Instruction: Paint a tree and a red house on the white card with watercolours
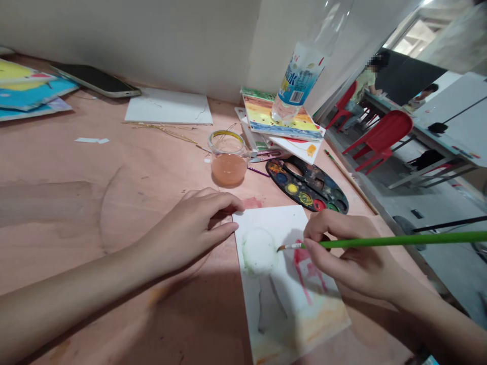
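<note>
My right hand point(352, 251) pinches a green-handled paintbrush point(380, 241), its tip just over the right side of a round outline on the white painting sheet point(281, 218). The outline has pale green paint around its left edge. Two dark lines run down below it, a red painted shape lies to its right, and orange wash colours the lower part. Against the sheet's upper left edge rests my left hand point(198, 228), thumb and forefinger apart, holding nothing. A black paint palette point(312, 178) with several colour wells lies beyond the sheet.
Behind the sheet stands a clear cup point(229, 165) of cloudy orange water. A plastic bottle point(294, 83) stands on stacked paintings point(253, 104). Further left are a white board point(169, 105), a phone point(95, 81) and blue-yellow paintings point(34, 91). Red chairs point(384, 134) and people are beyond the table.
</note>
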Demonstrator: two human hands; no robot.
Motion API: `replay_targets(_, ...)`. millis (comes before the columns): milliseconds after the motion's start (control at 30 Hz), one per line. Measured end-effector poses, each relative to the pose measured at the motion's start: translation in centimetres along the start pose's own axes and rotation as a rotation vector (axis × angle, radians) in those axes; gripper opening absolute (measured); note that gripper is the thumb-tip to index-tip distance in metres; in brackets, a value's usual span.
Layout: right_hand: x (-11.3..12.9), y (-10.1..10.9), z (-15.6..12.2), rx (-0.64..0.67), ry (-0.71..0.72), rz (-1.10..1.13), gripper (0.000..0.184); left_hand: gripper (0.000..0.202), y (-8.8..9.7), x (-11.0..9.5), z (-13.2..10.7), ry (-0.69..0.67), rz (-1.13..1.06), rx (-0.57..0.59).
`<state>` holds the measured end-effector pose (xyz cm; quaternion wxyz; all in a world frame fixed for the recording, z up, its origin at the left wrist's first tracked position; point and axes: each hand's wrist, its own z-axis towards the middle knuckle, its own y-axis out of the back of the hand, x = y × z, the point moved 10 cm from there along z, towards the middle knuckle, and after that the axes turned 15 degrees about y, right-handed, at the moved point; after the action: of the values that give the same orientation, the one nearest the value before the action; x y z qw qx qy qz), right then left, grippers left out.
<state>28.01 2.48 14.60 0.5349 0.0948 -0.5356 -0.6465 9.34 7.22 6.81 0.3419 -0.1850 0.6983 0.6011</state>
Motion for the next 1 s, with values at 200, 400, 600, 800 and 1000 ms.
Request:
replay_targets(200, -0.2, 0.0, -0.1, 0.031, -0.027, -0.005, 0.019, 0.028, -0.1, 0.0, 0.0, 0.007, 0.001, 0.01)
replay_targets(400, -0.5, -0.3, -0.3, 0.045, -0.046, -0.007, 0.019, 0.028, -0.2, -0.1, 0.0, -0.003, 0.01, 0.003)
replay_targets(600, -0.7, -0.1, -0.6, -0.044, -0.041, 0.037, 0.022, 0.029, 0.0, 0.1, 0.0, 0.022, -0.005, 0.009)
replay_targets(800, -1.5, -0.2, -0.8, -0.017, -0.092, 0.017, 0.017, 0.032, -0.2, 0.0, 0.2, 0.028, -0.004, 0.025)
replay_targets(1000, -1.6, -0.4, -0.4, -0.046, -0.073, 0.031, 0.022, 0.031, -0.2, -0.1, 0.1, 0.029, -0.001, 0.03)
